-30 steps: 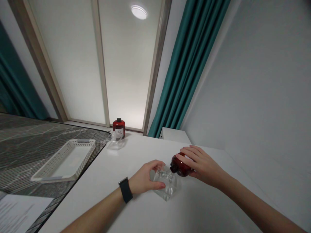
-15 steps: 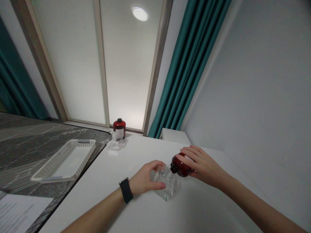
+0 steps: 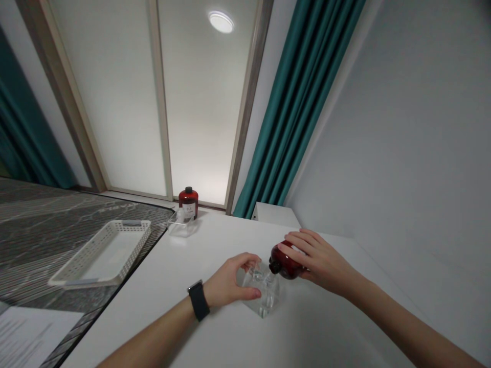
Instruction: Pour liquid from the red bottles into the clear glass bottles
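My right hand (image 3: 318, 260) is wrapped round a dark red bottle (image 3: 284, 261), tipped on its side with its black neck pointing left. The bottle's mouth is at the rim of a clear square container (image 3: 264, 299) on the white table. Clear liquid seems to show inside the container, though its level is hard to make out. My left hand (image 3: 236, 281), with a dark watch on the wrist, curves round the container's left side, thumb in front and fingers behind.
A second red bottle (image 3: 194, 198) with a black cap stands upright at the table's far left corner, behind a clear plastic box (image 3: 182, 230). Left of the white table (image 3: 153, 306), a white basket (image 3: 126, 266) and a printed sheet (image 3: 38, 332) lie on a grey patterned surface.
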A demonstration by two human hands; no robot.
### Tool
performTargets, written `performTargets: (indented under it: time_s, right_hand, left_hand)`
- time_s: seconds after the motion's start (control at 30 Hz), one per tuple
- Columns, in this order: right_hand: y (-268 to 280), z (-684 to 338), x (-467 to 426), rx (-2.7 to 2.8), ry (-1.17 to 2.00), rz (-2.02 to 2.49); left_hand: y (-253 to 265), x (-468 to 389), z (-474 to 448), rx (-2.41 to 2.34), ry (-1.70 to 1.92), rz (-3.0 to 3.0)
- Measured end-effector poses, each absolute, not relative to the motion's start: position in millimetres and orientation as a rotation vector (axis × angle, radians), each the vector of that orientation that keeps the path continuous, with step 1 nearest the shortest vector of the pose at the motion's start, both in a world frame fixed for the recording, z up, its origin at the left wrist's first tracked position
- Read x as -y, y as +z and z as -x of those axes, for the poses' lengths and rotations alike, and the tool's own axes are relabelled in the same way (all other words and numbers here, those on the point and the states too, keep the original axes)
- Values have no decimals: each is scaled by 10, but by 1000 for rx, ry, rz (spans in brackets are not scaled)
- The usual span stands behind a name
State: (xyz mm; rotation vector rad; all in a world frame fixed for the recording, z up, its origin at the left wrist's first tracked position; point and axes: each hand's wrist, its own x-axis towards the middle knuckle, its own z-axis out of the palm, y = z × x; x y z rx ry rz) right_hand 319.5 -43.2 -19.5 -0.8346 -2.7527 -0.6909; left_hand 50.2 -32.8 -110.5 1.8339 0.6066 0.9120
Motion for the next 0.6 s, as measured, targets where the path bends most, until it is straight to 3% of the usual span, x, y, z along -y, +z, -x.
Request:
performTargets:
  time_s: [0.6]
  right_hand:
    - [-199,-3210,425,2745,-716,817]
  left_hand:
    - [-1056,342,-498,-588,917,-1853]
